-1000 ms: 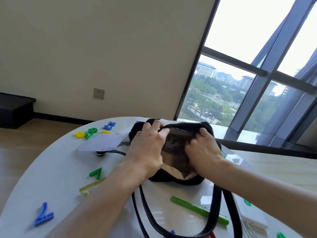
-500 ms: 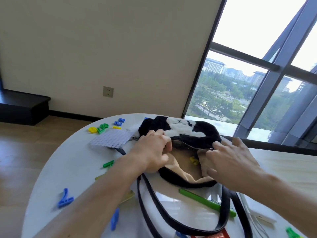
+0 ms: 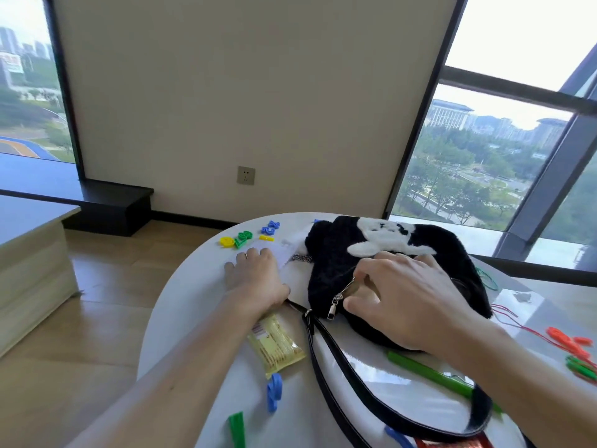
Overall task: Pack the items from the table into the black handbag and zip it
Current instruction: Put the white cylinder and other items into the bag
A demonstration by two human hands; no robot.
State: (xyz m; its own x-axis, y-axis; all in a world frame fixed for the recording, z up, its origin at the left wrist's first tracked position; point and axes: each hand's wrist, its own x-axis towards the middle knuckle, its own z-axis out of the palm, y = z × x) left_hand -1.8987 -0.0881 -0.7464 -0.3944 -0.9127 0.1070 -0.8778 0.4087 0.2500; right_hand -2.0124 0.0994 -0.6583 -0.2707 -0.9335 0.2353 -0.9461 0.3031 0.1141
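I note my left hand point(image 3: 255, 276) spread flat on the tabletop point(image 3: 193, 302). My right hand point(image 3: 410, 302) grips the black handbag point(image 3: 329, 253) at its zipper point(image 3: 344, 291). A yellow snack packet point(image 3: 277, 347) lies under the left wrist.

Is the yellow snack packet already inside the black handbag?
No, the yellow snack packet lies flat on the white table, outside the black handbag and partly under the left forearm.

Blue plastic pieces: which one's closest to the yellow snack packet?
The curved blue piece just off the snack packet's near end; the other blue pieces lie by the far table edge or beside the strap.
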